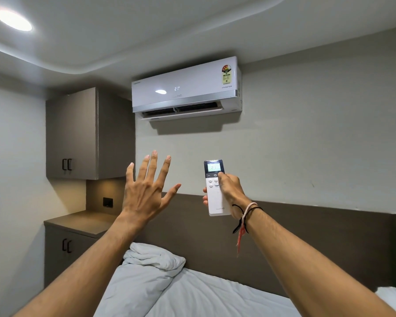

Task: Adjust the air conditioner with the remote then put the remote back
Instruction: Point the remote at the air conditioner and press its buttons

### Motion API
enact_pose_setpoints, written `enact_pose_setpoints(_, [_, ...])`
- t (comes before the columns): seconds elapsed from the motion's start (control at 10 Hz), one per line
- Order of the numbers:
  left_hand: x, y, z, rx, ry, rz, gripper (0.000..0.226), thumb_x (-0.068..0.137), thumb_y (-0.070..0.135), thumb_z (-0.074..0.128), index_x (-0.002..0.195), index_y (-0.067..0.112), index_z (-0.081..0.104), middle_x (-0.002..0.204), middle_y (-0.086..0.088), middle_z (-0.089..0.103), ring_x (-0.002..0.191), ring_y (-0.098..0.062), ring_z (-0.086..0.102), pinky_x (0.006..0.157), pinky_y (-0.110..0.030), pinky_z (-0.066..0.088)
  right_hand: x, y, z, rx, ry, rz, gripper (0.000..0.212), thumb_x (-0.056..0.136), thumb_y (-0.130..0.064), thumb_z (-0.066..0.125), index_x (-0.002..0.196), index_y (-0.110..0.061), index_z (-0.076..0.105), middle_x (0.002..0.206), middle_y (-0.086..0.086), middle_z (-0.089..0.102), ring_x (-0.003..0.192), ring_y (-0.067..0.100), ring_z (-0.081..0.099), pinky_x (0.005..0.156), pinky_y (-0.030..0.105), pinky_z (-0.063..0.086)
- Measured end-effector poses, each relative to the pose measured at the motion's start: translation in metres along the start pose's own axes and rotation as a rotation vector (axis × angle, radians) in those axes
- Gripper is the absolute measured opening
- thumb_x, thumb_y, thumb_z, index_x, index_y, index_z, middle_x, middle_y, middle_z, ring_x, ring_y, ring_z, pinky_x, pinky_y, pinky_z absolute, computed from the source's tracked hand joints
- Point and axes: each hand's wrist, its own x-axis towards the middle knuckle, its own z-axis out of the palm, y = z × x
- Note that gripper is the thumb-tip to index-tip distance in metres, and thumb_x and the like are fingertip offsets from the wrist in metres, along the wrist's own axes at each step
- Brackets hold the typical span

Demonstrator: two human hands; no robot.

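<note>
A white air conditioner (186, 88) hangs high on the wall, its flap open and its front display reading 21. My right hand (230, 191) holds a white remote (215, 197) upright below it, pointed at the unit, with the thumb on the buttons just under the lit screen, which also reads 21. My left hand (146, 191) is raised to the left of the remote, palm forward, fingers spread, holding nothing. Thread bands circle my right wrist.
A grey wall cabinet (78, 133) hangs at the left above a grey counter (85, 221) with lower doors. A dark headboard (306, 243) runs behind the bed (192, 294), which carries white bedding and a pillow (153, 257).
</note>
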Motion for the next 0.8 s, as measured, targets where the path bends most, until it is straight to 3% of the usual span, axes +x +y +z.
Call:
enact_pose_setpoints(0.2, [-0.0006,-0.0003,0.0012,0.007,-0.003,0.000,0.086,0.093,0.073,0.018,0.162,0.022,0.028,0.166,-0.022,0.032,0.149,-0.040,0.040,0.115,-0.068,0.035,0.0012,-0.0006,0.0009,-0.012,0.013,0.003,0.039,0.106,-0.026,0.037,0.122,0.004,0.054,0.092,0.028,0.071,0.061,0.037,0.066,0.060,0.044,0.062])
enact_pose_setpoints(0.4, [-0.0011,-0.0006,0.0018,0.010,-0.004,-0.003,0.087,0.093,0.073,0.015,0.162,0.023,0.027,0.166,-0.021,0.030,0.149,-0.040,0.039,0.115,-0.068,0.034,0.0002,-0.0025,0.0022,-0.024,0.039,-0.013,0.036,0.105,-0.021,0.037,0.122,0.007,0.053,0.102,0.036,0.071,0.056,0.037,0.065,0.052,0.041,0.061])
enact_pose_setpoints(0.6, [-0.0011,-0.0018,0.0000,0.012,-0.003,-0.007,0.087,0.093,0.074,0.014,0.163,0.023,0.026,0.167,-0.021,0.029,0.150,-0.040,0.038,0.116,-0.067,0.033,0.0019,-0.0026,0.0001,0.005,0.030,0.008,0.036,0.103,-0.028,0.045,0.121,0.002,0.055,0.101,0.033,0.073,0.063,0.039,0.068,0.055,0.041,0.061])
enact_pose_setpoints(0.7, [-0.0017,-0.0009,0.0000,0.010,-0.006,-0.006,0.087,0.093,0.073,0.015,0.163,0.023,0.025,0.167,-0.020,0.029,0.150,-0.039,0.039,0.116,-0.068,0.034,0.0016,-0.0008,-0.0017,-0.039,0.010,-0.012,0.045,0.093,-0.037,0.068,0.118,-0.002,0.057,0.094,0.028,0.074,0.063,0.038,0.070,0.061,0.045,0.064])
enact_pose_setpoints(0.8, [-0.0018,0.0007,0.0003,0.001,-0.009,0.000,0.087,0.093,0.074,0.015,0.163,0.023,0.025,0.167,-0.020,0.030,0.150,-0.039,0.038,0.116,-0.068,0.033,-0.0027,0.0019,-0.0026,-0.115,0.029,-0.065,0.066,0.071,-0.026,0.090,0.122,-0.005,0.055,0.102,0.023,0.074,0.064,0.035,0.072,0.066,0.044,0.065])
